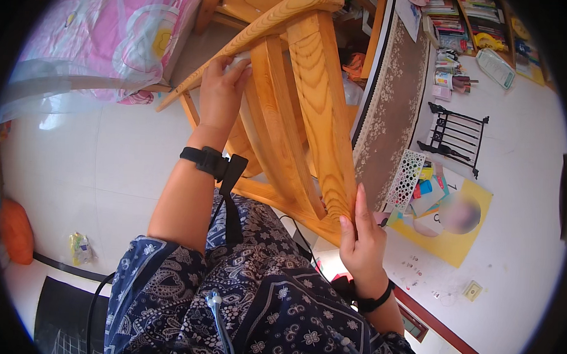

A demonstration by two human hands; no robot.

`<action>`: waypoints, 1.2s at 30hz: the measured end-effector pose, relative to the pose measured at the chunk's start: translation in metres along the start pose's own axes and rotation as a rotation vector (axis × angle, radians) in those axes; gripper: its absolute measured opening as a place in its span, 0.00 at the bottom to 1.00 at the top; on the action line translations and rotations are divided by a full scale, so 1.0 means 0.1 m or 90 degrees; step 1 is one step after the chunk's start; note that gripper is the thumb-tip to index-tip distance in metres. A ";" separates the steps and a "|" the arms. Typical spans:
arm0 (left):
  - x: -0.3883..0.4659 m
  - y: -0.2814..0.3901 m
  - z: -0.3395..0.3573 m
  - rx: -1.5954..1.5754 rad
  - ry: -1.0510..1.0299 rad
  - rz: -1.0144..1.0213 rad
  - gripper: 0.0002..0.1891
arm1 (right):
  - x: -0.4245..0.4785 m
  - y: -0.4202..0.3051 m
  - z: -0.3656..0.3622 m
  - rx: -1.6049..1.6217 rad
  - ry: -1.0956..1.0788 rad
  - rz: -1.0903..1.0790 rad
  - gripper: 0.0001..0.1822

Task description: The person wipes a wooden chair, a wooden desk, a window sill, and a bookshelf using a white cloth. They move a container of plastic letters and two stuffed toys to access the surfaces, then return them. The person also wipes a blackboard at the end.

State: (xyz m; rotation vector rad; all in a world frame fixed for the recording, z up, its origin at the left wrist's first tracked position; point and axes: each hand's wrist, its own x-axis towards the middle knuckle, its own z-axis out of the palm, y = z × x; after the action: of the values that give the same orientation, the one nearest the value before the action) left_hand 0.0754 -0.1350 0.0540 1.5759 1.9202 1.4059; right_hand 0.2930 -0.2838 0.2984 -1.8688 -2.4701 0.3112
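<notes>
A wooden chair (314, 103) with slats and a curved rail stands tilted before me, its lower end near my lap. My left hand (223, 81) pinches a white cloth or tissue (238, 63) against the chair's long rail, beside the top of a slat. My right hand (363, 231) holds the lower end of the chair's broad slat, with thumb and fingers along its edges. Both wrists wear black straps. The palm side of my right hand is partly hidden.
A bed with pink bedding (96, 34) and sheer netting lies at upper left. A desk with a patterned brown cloth (389, 101) runs along the right, near a black rack (458, 136) and bookshelves (485, 20). An orange object (17, 231) and a plastic packet (80, 249) lie at left.
</notes>
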 end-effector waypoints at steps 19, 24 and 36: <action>-0.03 0.16 -0.19 -0.199 -0.032 -0.309 0.17 | -0.02 0.13 0.03 0.068 0.034 0.051 0.29; -0.18 0.30 0.11 -0.304 0.005 -0.266 0.20 | -0.02 0.12 -0.02 0.079 0.011 0.070 0.29; -0.43 0.23 0.07 -0.016 -0.196 -0.269 0.20 | 0.03 0.18 -0.01 0.078 0.021 0.062 0.30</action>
State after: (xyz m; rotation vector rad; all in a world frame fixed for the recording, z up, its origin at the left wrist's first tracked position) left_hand 0.1094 -0.1710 0.0543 1.1961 1.8901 0.9492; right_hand 0.3097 -0.2757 0.2960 -1.9318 -2.2863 0.4212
